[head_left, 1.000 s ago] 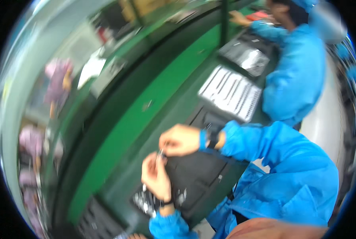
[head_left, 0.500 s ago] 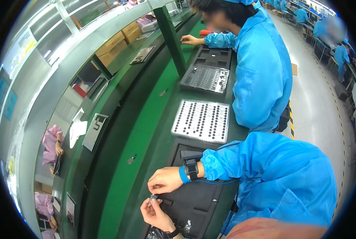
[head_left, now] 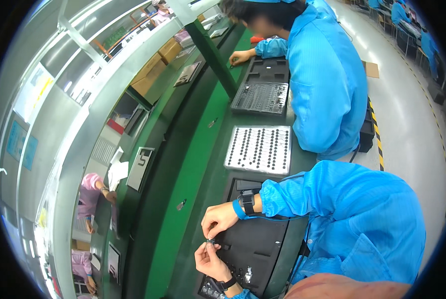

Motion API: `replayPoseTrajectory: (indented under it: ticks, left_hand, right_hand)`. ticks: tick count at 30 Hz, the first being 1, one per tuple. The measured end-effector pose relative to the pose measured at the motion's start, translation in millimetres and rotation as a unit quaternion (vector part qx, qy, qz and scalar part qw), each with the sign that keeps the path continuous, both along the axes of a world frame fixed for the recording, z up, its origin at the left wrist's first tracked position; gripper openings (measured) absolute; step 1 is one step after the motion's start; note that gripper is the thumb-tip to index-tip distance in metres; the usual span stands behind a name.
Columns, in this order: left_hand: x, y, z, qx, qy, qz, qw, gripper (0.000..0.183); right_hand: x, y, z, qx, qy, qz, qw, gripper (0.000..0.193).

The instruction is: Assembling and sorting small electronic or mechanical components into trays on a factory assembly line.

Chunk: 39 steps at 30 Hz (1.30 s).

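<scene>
My left hand (head_left: pixel 213 262), with a black band at the wrist, pinches a small dark electronic part (head_left: pixel 211 241) between thumb and fingertips. From above it in the picture, my right hand (head_left: pixel 220 220) brings its pinched fingers to the top of the same part. A blue strap and a black device (head_left: pixel 246 202) circle my right wrist. The part is too small to make out in detail, and the fingers partly cover it. Both hands are over the edge of a black tray (head_left: pixel 258 236). Small metallic and clear pieces (head_left: pixel 247 274) lie beside my left wrist.
A white tray (head_left: pixel 227 159) holds rows of round black parts with leads. Beyond it stands a clear tray (head_left: pixel 235 106). A green conveyor belt (head_left: pixel 193 172) carries small parts (head_left: pixel 182 204). A co-worker in blue (head_left: pixel 327 79) sits alongside, near a green post (head_left: pixel 210 55).
The view has shifted, so the bench sits further right in the picture. My right fingertips have come down onto the part in my left hand; before, a small gap showed between them.
</scene>
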<state>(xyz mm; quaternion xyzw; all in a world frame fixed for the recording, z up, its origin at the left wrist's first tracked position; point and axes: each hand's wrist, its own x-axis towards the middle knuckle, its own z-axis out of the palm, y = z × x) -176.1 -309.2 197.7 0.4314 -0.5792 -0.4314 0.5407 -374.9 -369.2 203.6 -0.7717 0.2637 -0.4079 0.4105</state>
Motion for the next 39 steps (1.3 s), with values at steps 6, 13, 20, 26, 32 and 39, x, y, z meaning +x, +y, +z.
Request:
replayPoseTrajectory:
  ticks: [6,13,20,26,32,39]
  left_hand:
    - [3,-2,-2,-0.027,-0.014,-0.041,0.999,0.013]
    - [-1,6,3,0.008,-0.016,-0.030,0.999,0.012]
    - [-3,5,5,0.017,0.003,-0.025,1.000,0.010]
    - [1,6,4,0.015,-0.018,-0.037,0.999,0.011]
    - [-1,9,11,0.020,-0.032,-0.034,0.999,0.009]
    - [0,8,11,0.015,-0.021,-0.030,0.999,0.011]
  right_hand:
    - [-12,14,7,-0.047,0.011,-0.009,0.999,0.022]
    - [-104,79,42,-0.006,0.072,-0.140,0.988,0.031]
    - [-196,173,68,0.111,-0.238,-0.389,0.883,0.019]
    - [-215,187,45,0.115,-0.302,-0.443,0.836,0.016]
    - [-182,161,45,0.149,-0.250,-0.408,0.865,0.017]
    - [-105,102,54,0.017,-0.091,-0.236,0.967,0.021]
